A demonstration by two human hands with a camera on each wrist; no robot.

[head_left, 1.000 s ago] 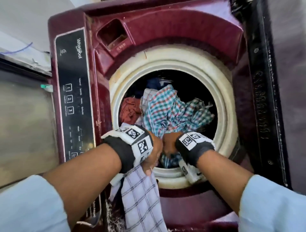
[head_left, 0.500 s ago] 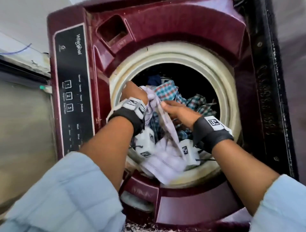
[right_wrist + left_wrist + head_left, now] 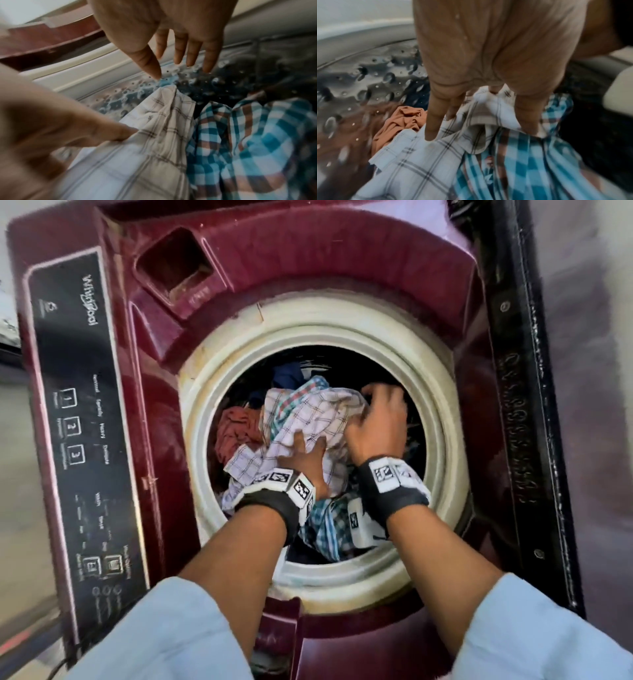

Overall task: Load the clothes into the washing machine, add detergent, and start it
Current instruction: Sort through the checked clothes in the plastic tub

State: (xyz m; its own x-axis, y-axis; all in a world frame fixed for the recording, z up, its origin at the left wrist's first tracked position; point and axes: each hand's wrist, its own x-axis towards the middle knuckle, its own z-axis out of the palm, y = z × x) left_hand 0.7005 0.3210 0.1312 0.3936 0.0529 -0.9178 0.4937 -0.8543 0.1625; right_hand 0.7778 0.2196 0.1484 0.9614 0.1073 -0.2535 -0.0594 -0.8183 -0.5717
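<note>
both hands are down inside the washer (image 3: 219,251), in its round white opening (image 3: 442,392). the left hand (image 3: 303,455) lies on the white check cloth (image 3: 308,419), which sits on top of the pile in the drum (image 3: 359,75). in the left wrist view its fingers (image 3: 433,121) are straight and press down into the cloth (image 3: 412,166), and the thumb (image 3: 529,116) digs into a fold of it too, so the hand pushes the cloth and does not wrap round it. the right hand (image 3: 376,426) is just beside the left one, at the far right end of the same cloth. in the right wrist view its fingers (image 3: 193,52) are spread and straight, and they hold nothing; they hang over the cloth (image 3: 154,128) and the wall of the drum (image 3: 223,83). i cannot tell if the palm touches the cloth. under the white cloth lies a blue check shirt (image 3: 257,135), which also shows near the wrists in the head view (image 3: 329,525). an orange cloth (image 3: 236,433) is bunched up to the left of the pile, next to the drum wall (image 3: 402,119). a dark blue piece (image 3: 287,374) peeks out at the back. the black button panel (image 3: 75,405) runs down the left side of the washer, and the soap tray (image 3: 174,268) is a square hole at the top left. both arms wear light blue sleeves (image 3: 164,635) and dark wrist bands (image 3: 390,491).
</note>
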